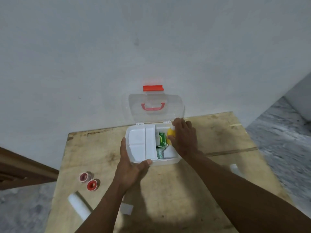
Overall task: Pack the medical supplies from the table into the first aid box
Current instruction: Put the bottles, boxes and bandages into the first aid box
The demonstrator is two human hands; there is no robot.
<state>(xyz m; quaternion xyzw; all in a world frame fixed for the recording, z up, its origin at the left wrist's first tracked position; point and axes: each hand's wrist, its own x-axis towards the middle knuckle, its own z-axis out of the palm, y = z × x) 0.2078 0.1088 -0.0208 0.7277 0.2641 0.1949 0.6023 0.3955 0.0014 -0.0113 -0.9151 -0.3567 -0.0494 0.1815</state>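
The first aid box stands open on the wooden table, its clear lid upright against the wall. A white divided tray fills its left half. My left hand grips the box's front left corner, thumb on the rim. My right hand is inside the right half, closed around a yellow bottle. A green box lies beside the bottle in that compartment. Two red tape rolls, a white gauze roll and a small white packet lie on the table.
The wall rises directly behind the box. A white object sits near the table's right edge, blurred. The table's left edge drops to a grey floor, with brown wooden furniture at the far left.
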